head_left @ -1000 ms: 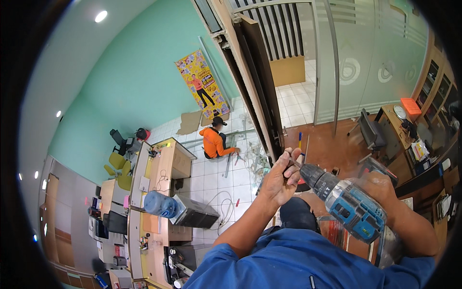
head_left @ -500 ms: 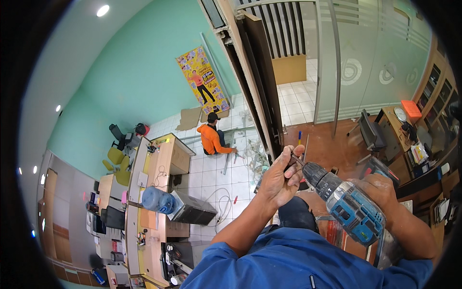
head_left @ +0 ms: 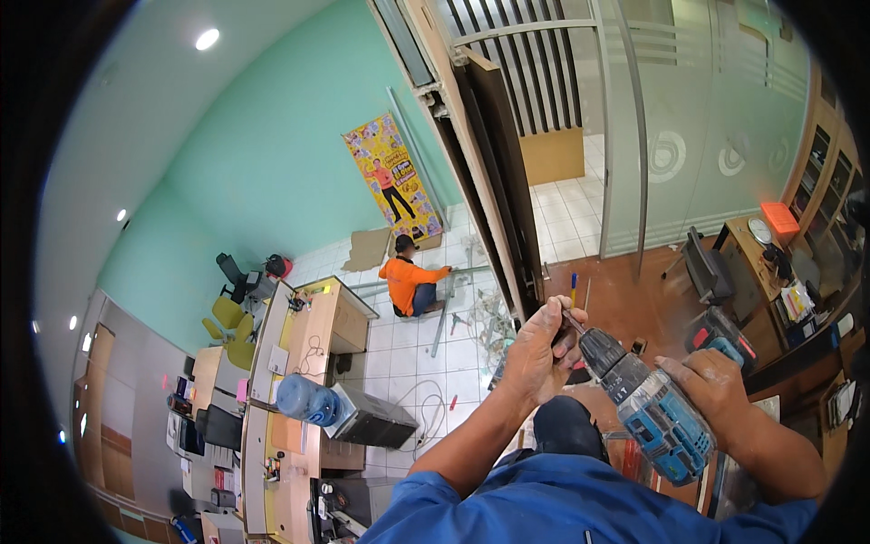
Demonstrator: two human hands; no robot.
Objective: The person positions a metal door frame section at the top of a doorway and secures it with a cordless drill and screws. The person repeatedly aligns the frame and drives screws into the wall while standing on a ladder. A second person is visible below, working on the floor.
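My right hand (head_left: 713, 384) is wrapped round the grip of a blue and grey cordless drill (head_left: 666, 422), whose black chuck (head_left: 602, 352) points up and left. A thin bit (head_left: 573, 321) sticks out of the chuck. At its tip, my left hand (head_left: 544, 354) is closed in a pinch, thumb and fingers about the bit's end. Whether a small screw is also between the fingertips, I cannot tell. Both hands are dusty. Just beyond my left hand stands the open edge of a partition wall (head_left: 480, 172) with a dark panel along it.
A co-worker in orange (head_left: 410, 283) crouches on the white tiles by metal profiles and rubble (head_left: 485, 317). To the left, a long counter (head_left: 304, 363) stands near a cabinet with a blue water bottle (head_left: 304, 399). At right are a black chair (head_left: 707, 265), desk and another power tool (head_left: 720, 337).
The view has shifted, so the room sits lower and farther right. My hands and the drill keep their hold, a little lower in view. The co-worker's arm now reaches out to the right.
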